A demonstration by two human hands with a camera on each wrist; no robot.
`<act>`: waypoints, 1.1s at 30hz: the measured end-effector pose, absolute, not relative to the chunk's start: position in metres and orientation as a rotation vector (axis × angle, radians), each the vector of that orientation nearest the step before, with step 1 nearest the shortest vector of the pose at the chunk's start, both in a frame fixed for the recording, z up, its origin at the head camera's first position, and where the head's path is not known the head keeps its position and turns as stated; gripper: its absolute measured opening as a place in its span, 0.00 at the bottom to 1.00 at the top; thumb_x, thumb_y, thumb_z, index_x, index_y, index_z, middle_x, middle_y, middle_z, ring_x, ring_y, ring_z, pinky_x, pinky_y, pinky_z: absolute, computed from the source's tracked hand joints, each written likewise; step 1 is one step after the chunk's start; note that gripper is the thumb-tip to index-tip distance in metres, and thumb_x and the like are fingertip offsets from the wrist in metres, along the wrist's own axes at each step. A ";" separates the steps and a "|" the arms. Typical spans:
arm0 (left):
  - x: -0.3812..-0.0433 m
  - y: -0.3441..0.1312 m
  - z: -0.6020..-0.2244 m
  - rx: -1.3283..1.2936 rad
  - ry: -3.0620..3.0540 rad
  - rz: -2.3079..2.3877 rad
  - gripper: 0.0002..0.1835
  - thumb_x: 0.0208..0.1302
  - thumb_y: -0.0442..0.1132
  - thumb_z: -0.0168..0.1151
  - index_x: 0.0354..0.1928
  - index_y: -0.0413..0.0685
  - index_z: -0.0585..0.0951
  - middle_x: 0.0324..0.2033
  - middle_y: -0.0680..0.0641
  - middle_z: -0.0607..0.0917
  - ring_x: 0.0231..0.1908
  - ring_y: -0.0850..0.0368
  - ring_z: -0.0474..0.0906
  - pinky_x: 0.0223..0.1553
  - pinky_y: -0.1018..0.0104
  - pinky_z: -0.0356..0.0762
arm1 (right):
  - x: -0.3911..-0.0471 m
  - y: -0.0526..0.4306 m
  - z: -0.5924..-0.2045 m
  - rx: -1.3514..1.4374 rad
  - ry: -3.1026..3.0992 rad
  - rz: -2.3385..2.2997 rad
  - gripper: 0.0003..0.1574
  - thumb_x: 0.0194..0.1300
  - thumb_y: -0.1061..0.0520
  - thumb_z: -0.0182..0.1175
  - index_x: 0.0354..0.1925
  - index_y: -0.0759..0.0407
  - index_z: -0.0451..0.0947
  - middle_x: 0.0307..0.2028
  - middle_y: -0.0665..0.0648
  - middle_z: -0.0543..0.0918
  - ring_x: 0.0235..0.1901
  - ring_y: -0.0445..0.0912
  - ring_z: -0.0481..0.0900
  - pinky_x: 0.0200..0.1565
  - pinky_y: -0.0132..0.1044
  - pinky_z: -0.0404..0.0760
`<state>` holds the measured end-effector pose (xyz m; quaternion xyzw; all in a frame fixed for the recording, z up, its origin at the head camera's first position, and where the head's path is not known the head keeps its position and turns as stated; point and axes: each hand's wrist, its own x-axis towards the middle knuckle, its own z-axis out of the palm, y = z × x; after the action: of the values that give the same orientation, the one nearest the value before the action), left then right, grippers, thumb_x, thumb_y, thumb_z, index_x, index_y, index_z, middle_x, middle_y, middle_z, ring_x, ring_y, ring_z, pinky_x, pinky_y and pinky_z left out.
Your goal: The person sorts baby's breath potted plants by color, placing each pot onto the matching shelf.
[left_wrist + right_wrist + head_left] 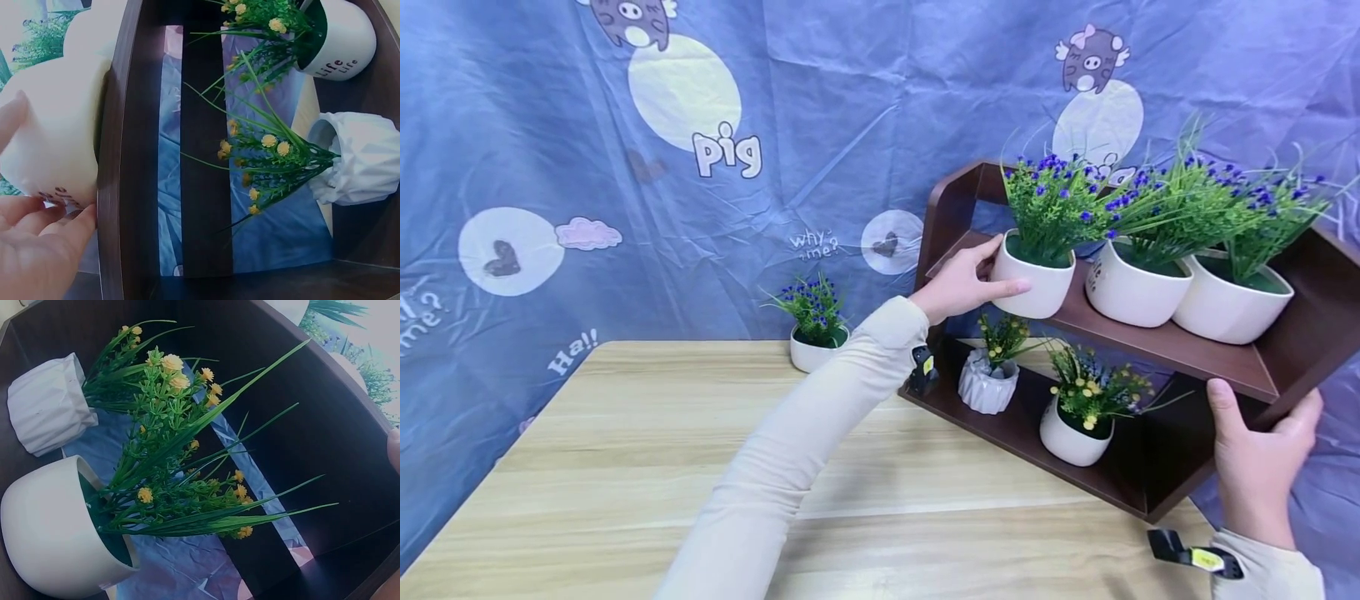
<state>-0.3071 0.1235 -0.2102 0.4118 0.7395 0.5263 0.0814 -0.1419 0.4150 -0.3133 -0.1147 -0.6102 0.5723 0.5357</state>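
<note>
My left hand (958,283) grips the leftmost white pot (1036,292), which holds purple flowers and grass, at the left of the upper shelf board. In the left wrist view, thumb and fingers lie on either side of that pot (56,125), its base right at the board. At the lower right, my right hand (1258,467) holds the right end of the dark brown two-tier shelf (1172,360), thumb on the front and fingers round the side. Two more white pots of purple flowers, a middle one (1138,287) and a right one (1232,304), share the upper board.
On the lower board stand a ridged white pot (988,385) and a smooth white pot (1075,437), both with yellow flowers. Another purple-flowered pot (812,354) is at the back of the wooden table (647,450). Behind hangs a blue printed cloth (820,108).
</note>
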 end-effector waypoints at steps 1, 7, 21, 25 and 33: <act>-0.304 0.123 -0.209 1.234 2.220 1.574 0.41 0.57 0.44 0.60 0.68 0.50 0.48 0.64 0.50 0.61 0.60 0.62 0.62 0.48 0.78 0.68 | -0.142 0.415 -0.313 -0.274 -1.455 1.358 0.40 0.44 0.70 0.64 0.56 0.53 0.64 0.53 0.54 0.71 0.55 0.44 0.64 0.53 0.19 0.59; -0.309 0.132 -0.217 1.236 2.294 1.628 0.38 0.57 0.43 0.60 0.67 0.48 0.53 0.63 0.51 0.64 0.57 0.62 0.66 0.47 0.78 0.70 | -0.141 0.415 -0.313 -0.287 -1.473 1.333 0.40 0.45 0.70 0.64 0.57 0.53 0.64 0.53 0.54 0.71 0.55 0.44 0.64 0.53 0.19 0.59; -0.310 0.157 -0.233 1.080 2.781 1.618 0.29 0.53 0.48 0.63 0.57 0.48 0.72 0.45 0.50 0.81 0.40 0.66 0.78 0.32 0.82 0.72 | -0.141 0.415 -0.314 -0.289 -1.506 1.303 0.40 0.46 0.69 0.63 0.58 0.52 0.63 0.54 0.54 0.70 0.55 0.44 0.63 0.54 0.19 0.58; -0.310 0.162 -0.233 1.056 2.840 1.623 0.25 0.53 0.48 0.63 0.54 0.48 0.75 0.40 0.51 0.83 0.38 0.66 0.78 0.33 0.82 0.71 | -0.141 0.415 -0.313 -0.295 -1.513 1.299 0.40 0.47 0.69 0.63 0.58 0.52 0.62 0.54 0.54 0.70 0.55 0.43 0.63 0.54 0.19 0.58; -0.310 0.169 -0.233 1.029 2.867 1.594 0.25 0.54 0.50 0.62 0.54 0.50 0.75 0.39 0.53 0.82 0.38 0.64 0.77 0.35 0.80 0.70 | -0.140 0.412 -0.311 -0.311 -1.514 1.304 0.41 0.46 0.68 0.63 0.58 0.52 0.62 0.54 0.53 0.70 0.56 0.43 0.62 0.54 0.18 0.57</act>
<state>-0.3103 0.1689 -0.2333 0.2960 0.8248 0.4587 -0.1475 -0.1397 0.4116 -0.3108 -0.1304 -0.6343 0.5463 0.5312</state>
